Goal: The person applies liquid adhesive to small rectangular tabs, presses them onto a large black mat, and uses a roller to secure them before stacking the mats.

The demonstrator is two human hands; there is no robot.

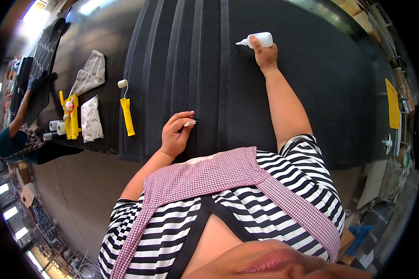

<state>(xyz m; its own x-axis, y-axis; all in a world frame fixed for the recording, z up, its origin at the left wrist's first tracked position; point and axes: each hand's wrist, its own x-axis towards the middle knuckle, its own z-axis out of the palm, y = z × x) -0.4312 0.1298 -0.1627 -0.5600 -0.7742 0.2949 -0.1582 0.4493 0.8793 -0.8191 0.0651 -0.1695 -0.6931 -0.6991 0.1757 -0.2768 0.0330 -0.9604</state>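
My right hand point(266, 58) grips a white squeeze bottle point(264, 39), tilted so its thin nozzle points left. The nozzle tip is just above or on a black mat point(284, 102); beside it a small dark rectangular outline shows on the surface. My left hand point(174, 135) is pinched round a small flat white piece point(189, 123), perhaps a label, near the mat's close edge. Its exact kind is too small to tell. Under and beside the left hand, several black ribbed mats point(146, 88) lie overlapped in long layers.
Left of the mats lie a small paint roller with a yellow handle point(127, 116), a grey cloth point(91, 72), a clear bag of white pieces point(91, 122), a yellow tape dispenser point(71, 118) and clear rolls point(57, 126). Another person point(18, 139) works at far left. A yellow sheet point(392, 104) is at right.
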